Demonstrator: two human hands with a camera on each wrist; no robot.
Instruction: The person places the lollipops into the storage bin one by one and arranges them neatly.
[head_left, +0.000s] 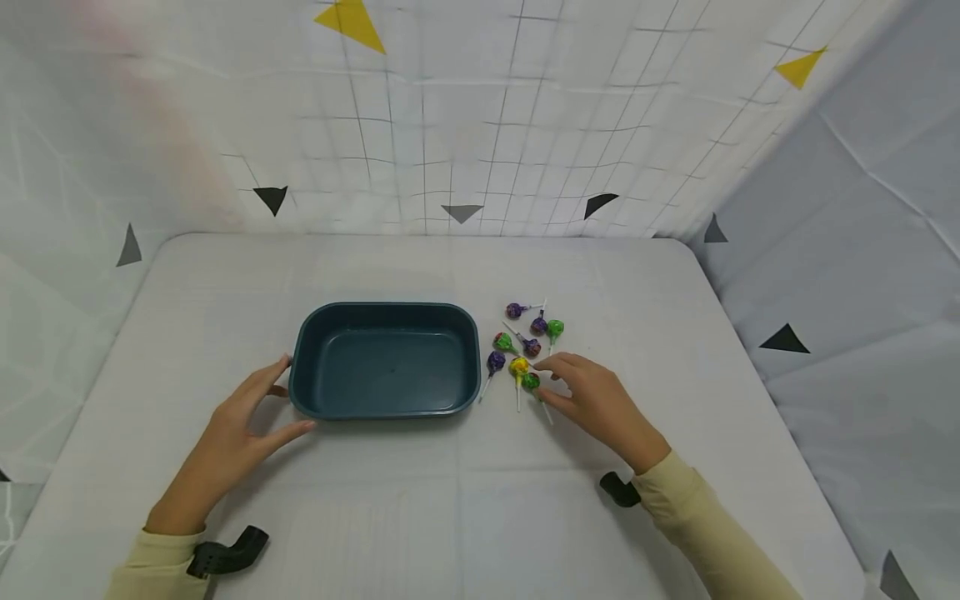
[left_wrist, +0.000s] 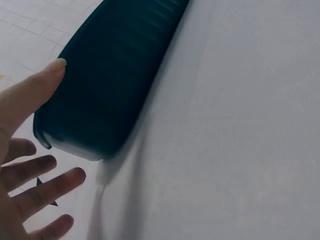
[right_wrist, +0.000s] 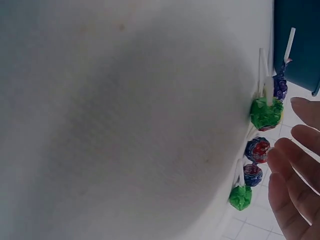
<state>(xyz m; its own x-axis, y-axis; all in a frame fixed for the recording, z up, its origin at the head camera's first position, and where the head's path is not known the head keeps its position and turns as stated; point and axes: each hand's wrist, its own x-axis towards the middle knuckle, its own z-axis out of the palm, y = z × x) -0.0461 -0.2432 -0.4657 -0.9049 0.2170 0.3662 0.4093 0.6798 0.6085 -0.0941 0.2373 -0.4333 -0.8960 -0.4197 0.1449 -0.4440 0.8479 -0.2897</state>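
A dark teal rectangular basin (head_left: 386,415) stands on the white table. My left hand (head_left: 236,425) spreads around its left end, with the thumb (left_wrist: 52,75) at the near rim and the other fingers loosely apart in the left wrist view. To the right of the basin lies a loose group of wrapped lollipops. My right hand (head_left: 596,404) reaches over their near right side, thumb and fingers parted around a green lollipop (head_left: 531,381). A yellow lollipop (head_left: 519,367) and a purple lollipop (head_left: 496,362) lie just left of it. The right wrist view shows relaxed fingers (right_wrist: 295,170) beside the candy heads.
Farther back in the group are another green lollipop (head_left: 555,327) and a purple lollipop (head_left: 513,311), sticks pointing different ways. White cloth walls (head_left: 480,125) with grid lines and triangles rise behind and beside the table (head_left: 360,508). A black wrist mount (head_left: 228,554) sits on the left sleeve.
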